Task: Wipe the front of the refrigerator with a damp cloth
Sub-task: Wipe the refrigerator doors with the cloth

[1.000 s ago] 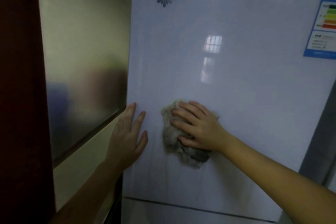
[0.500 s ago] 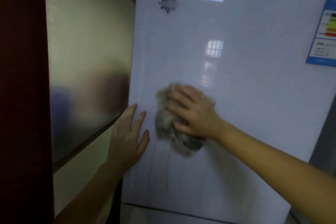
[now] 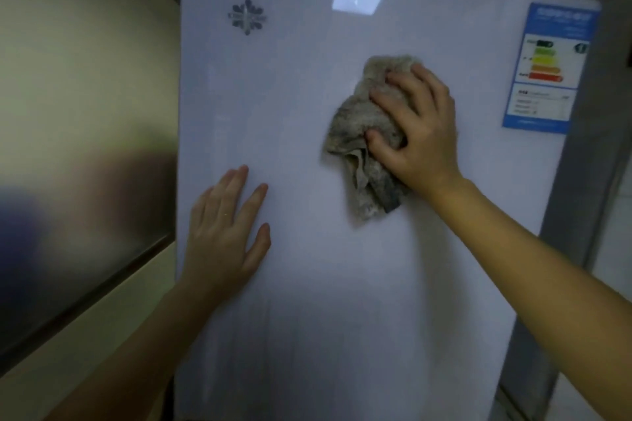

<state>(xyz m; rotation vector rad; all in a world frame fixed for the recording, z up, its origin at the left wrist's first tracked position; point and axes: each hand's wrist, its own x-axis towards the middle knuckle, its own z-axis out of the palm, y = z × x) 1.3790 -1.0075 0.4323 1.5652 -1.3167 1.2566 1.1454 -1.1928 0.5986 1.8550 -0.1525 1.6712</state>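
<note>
The glossy white refrigerator door [image 3: 290,85] fills most of the view. My right hand [image 3: 419,128] presses a crumpled grey-brown cloth [image 3: 359,133] flat against the door's upper middle, fingers spread over it, with the cloth's tail hanging down below the palm. My left hand [image 3: 224,224] lies flat and empty on the door near its left edge, fingers apart and pointing up. Faint wet streaks run down the lower part of the door.
A blue energy label [image 3: 547,68] is stuck at the door's upper right. A snowflake logo [image 3: 247,16] sits at the upper left. A shiny metallic panel [image 3: 85,147] stands left of the fridge. The fridge's grey side [image 3: 581,215] shows at right.
My right hand has slid the cloth up and to the right across the door, from beside my left hand toward the label. My left hand stays flat in the same spot.
</note>
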